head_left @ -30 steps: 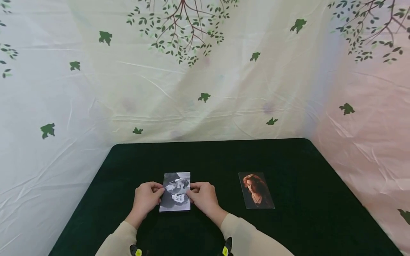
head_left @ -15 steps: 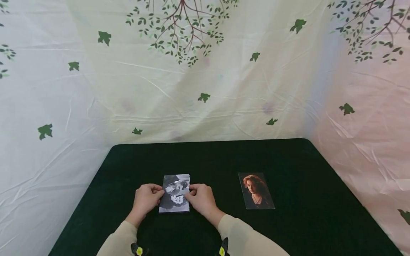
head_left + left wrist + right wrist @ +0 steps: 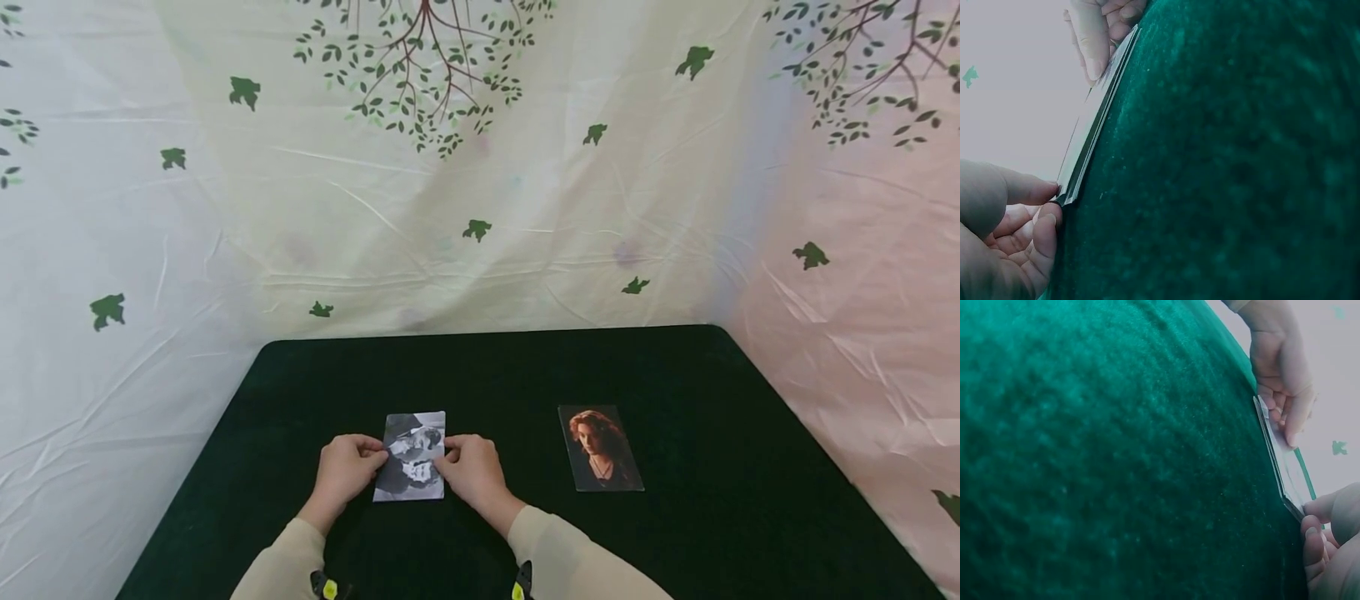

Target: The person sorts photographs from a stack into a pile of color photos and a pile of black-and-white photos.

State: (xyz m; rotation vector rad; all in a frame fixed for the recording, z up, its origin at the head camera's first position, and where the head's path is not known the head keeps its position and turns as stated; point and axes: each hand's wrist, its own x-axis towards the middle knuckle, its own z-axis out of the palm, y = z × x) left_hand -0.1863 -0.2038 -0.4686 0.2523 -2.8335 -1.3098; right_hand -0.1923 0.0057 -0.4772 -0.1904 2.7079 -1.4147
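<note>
A small stack of photo cards, topped by a black-and-white picture, is held by its sides over the dark green table. My left hand pinches the left edge between thumb and fingers. On the opposite edge, my right hand pinches with its thumb over the top card. Seen edge-on in the left wrist view, the card stack shows several thin layers, slightly fanned apart at the near end. The right wrist view also shows the layered card edges low over the cloth.
A colour portrait card lies flat to the right of my right hand, slightly slanted. Dark green velvety cloth covers the table. A pale curtain printed with branches and green leaves stands behind the table and along its sides.
Both hands have shifted slightly nearer to me with the card stack between them. My right thumb now reaches a little further over the top card. The portrait card has stayed in place.
</note>
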